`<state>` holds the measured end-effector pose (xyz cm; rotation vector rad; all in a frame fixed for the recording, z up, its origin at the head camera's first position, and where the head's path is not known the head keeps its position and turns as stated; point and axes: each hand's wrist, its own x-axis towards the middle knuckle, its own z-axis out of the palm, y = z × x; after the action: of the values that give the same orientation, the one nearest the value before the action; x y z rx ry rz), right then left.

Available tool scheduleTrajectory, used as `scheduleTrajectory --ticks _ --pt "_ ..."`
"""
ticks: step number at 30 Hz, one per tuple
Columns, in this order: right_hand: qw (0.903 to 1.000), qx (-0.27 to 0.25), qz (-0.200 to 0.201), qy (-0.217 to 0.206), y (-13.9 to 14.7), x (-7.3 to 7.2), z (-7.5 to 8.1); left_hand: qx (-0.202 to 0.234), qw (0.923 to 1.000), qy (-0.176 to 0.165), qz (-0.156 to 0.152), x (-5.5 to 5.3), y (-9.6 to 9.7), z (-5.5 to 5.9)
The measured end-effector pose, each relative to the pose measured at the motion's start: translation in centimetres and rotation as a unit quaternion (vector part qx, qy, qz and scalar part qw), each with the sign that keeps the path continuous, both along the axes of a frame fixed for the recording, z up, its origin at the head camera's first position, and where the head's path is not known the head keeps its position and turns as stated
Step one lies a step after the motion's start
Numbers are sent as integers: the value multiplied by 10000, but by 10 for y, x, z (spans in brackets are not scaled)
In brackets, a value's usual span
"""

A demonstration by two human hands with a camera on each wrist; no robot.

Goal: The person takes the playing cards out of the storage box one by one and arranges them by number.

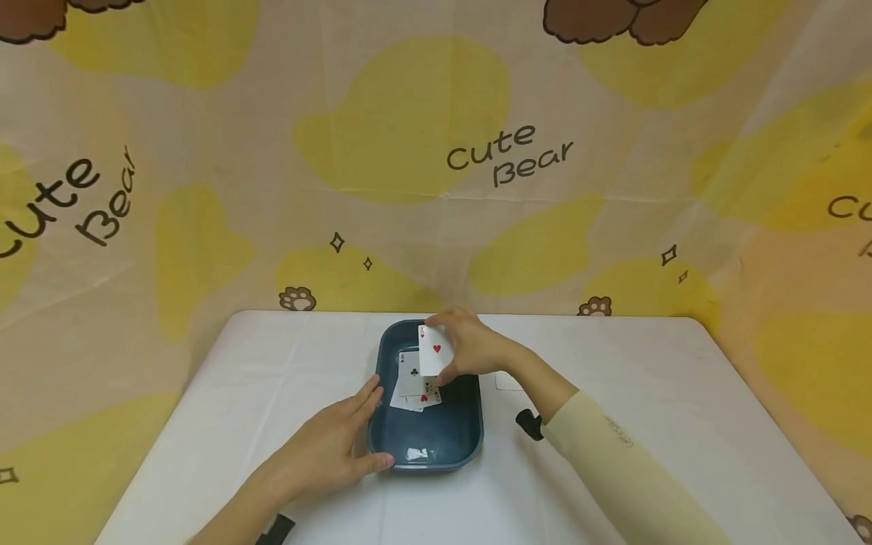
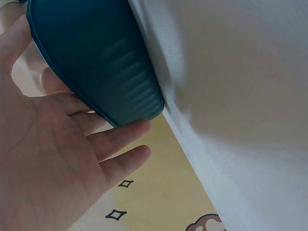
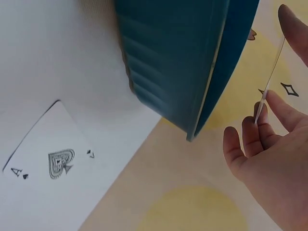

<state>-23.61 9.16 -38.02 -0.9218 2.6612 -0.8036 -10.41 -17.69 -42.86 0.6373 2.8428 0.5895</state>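
A dark blue rectangular tray (image 1: pixel 436 433) stands on the white table. My right hand (image 1: pixel 477 347) pinches an ace of hearts playing card (image 1: pixel 431 357) by its edges above the tray's far part. In the right wrist view that card (image 3: pixel 273 72) appears nearly edge-on between thumb and fingers. Below it, an ace of clubs (image 1: pixel 408 369) overlaps other cards on the tray floor, one with red hearts. My left hand (image 1: pixel 330 443) rests against the tray's left side, thumb at the near corner. Its fingers (image 2: pixel 122 139) are extended along the tray's outside in the left wrist view.
An ace of spades (image 3: pixel 45 149) lies face up on the table, right of the tray; my right wrist partly covers it in the head view. The white tabletop (image 1: pixel 613 363) reaches back to a yellow-patterned cloth (image 1: pixel 409 227) with bear prints.
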Motion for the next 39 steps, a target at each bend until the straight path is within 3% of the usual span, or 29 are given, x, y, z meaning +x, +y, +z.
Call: scheduleTrajectory --ticks 17,39 --pt "9992 -220 -311 -83 44 10 17 -102 9999 23 78 1 2 -2" --pt "9976 -284 -623 -28 105 15 -3 -8 10000 34 93 3 2 0"
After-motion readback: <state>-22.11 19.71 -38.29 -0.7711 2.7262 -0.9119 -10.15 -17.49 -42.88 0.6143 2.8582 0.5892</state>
